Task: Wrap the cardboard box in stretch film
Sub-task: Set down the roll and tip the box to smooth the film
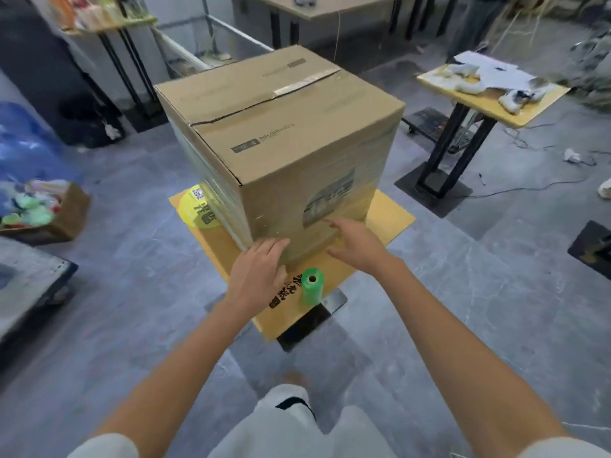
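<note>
A large taped cardboard box (281, 127) stands on a small yellow table (393, 216). Clear stretch film (218, 200) shows as glossy layers around its sides, bunched at the near corner. A green stretch film roll (311, 285) stands upright on the table's near edge, between my two arms. My left hand (258, 272) lies flat with fingers together against the lower near corner of the box. My right hand (353, 239) has its fingers spread and touches the box's right-hand face, low down. Neither hand holds anything.
A second yellow table (529, 110) with white scraps stands at the right. An open carton of colourful items (46, 209) sits on the floor at left, next to a blue bag (23, 140). Cables run across the grey floor at right. A person stands at the far back.
</note>
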